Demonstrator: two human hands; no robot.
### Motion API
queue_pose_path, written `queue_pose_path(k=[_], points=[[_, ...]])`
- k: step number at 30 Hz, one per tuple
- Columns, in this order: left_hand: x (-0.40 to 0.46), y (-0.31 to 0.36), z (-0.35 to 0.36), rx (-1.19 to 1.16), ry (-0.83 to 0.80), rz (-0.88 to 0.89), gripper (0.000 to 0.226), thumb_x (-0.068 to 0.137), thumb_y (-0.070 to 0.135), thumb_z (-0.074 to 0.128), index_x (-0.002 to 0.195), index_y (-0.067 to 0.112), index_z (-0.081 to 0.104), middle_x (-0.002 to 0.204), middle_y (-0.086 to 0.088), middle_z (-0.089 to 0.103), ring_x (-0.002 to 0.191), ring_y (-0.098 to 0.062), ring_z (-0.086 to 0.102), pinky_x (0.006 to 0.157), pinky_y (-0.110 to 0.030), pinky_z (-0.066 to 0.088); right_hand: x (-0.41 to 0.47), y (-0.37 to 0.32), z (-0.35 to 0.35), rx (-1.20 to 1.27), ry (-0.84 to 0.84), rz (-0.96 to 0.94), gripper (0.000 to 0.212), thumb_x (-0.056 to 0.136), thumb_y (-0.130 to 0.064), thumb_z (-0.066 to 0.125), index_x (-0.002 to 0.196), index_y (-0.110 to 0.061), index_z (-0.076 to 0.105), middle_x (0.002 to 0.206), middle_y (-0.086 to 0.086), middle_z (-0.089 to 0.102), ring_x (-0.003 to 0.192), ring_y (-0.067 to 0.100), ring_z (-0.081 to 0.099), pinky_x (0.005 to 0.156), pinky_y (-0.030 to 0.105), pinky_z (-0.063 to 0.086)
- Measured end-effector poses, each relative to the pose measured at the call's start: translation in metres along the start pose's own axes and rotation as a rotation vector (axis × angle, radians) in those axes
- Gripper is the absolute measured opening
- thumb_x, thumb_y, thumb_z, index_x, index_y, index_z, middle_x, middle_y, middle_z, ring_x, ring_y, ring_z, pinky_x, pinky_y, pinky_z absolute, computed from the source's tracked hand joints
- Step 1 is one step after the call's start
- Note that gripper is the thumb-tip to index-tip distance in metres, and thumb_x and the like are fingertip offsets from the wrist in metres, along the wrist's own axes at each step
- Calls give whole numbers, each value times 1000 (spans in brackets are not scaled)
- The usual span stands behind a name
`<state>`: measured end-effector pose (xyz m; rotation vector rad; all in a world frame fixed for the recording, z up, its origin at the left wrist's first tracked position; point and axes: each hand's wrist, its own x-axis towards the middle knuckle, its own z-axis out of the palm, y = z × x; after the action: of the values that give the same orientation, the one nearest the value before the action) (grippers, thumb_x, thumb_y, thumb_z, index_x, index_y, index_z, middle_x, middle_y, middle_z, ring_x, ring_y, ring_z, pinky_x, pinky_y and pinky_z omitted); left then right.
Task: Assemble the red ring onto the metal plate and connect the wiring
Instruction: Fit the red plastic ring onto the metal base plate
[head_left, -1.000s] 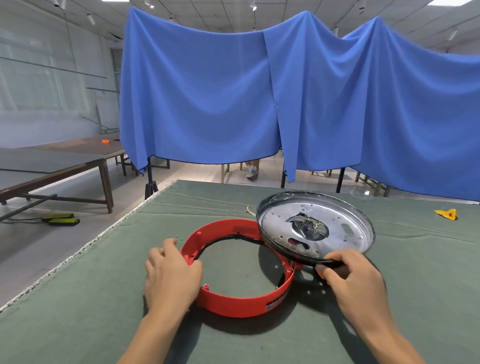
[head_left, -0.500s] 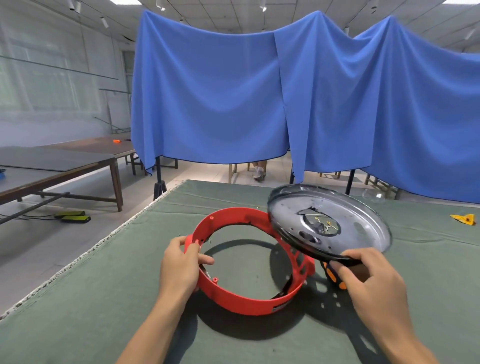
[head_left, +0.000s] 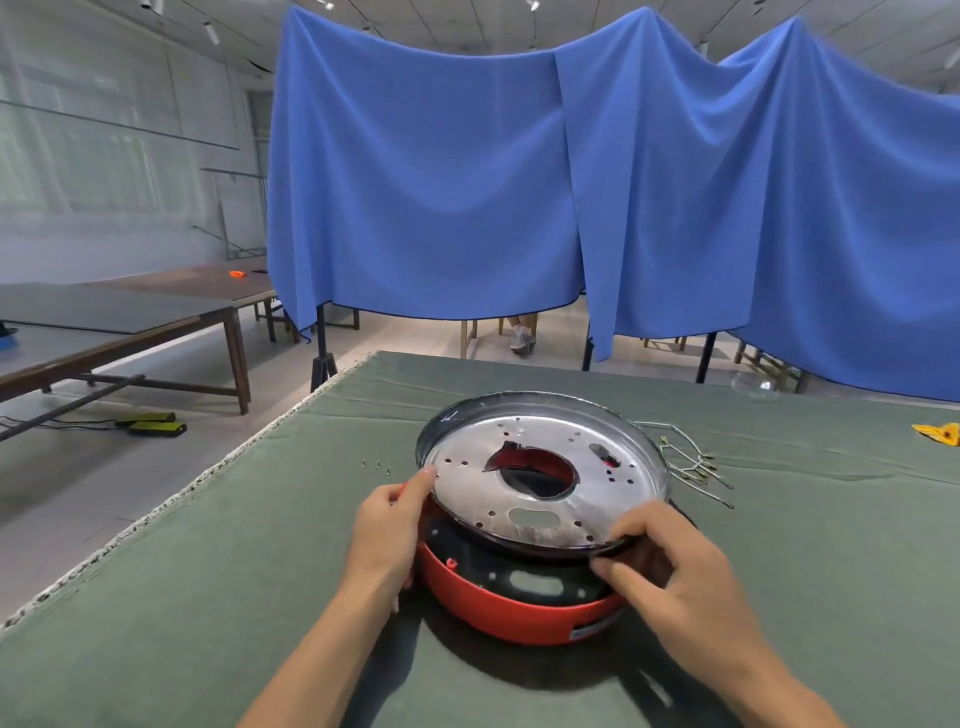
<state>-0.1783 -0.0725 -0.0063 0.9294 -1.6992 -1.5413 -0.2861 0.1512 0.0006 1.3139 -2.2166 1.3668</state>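
Observation:
The round metal plate (head_left: 545, 488), silver with a central hole and many small holes, hangs tilted just above the red ring (head_left: 511, 613), which sits on the green table cloth (head_left: 208, 597). My right hand (head_left: 670, 577) pinches the plate's near right rim. My left hand (head_left: 389, 530) grips the ring's left wall, its fingertip touching the plate's left edge. A bundle of thin wires (head_left: 691, 462) lies on the cloth behind the plate's right side. The ring's far half is hidden under the plate.
Three small screws (head_left: 376, 464) lie on the cloth left of the plate. A yellow object (head_left: 940, 433) sits at the far right. The table's left edge (head_left: 171, 499) drops to the floor. Blue curtains hang behind; brown tables stand at the left.
The plate has moved left from beside the ring to directly over it and now lies lower and flatter. My left hand stays on the ring's left side.

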Motion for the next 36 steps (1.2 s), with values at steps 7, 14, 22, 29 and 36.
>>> queue_pose_path(k=[7,14,22,29,36], points=[[1,-1,0,68,36,54,29,86,20,50,110,5,55,49,0,47,36,-18,46,35,-25,37,-1,-10,-2,74,-87,18,8,76,-42,63,80,-38,68,94,-20,65,94,3,58,82,14,40],[-1,2,-3,71,1,88,22,85,13,46,68,26,51,37,8,39,31,-13,39,32,-22,34,23,5,-12,-39,270,235,22,81,-17,69,87,-37,61,96,-17,57,85,6,57,69,28,44],[-4,6,-6,-81,-53,151,16,62,23,43,68,17,56,63,-5,47,56,-19,42,49,-29,36,76,31,-6,8,51,638,20,84,-21,64,99,-24,51,95,-6,55,87,15,52,74,31,37],[-6,13,-7,-246,-148,219,32,77,20,55,103,31,70,96,6,72,87,-16,66,65,-25,50,70,34,-4,1,221,545,16,76,4,53,61,-3,53,52,9,50,55,24,38,54,31,29],[-13,22,-11,-537,-271,181,42,84,40,53,122,26,65,118,1,69,105,-16,66,79,-37,49,59,25,5,44,417,430,16,85,1,52,74,-5,62,74,11,60,69,28,53,59,32,38]])
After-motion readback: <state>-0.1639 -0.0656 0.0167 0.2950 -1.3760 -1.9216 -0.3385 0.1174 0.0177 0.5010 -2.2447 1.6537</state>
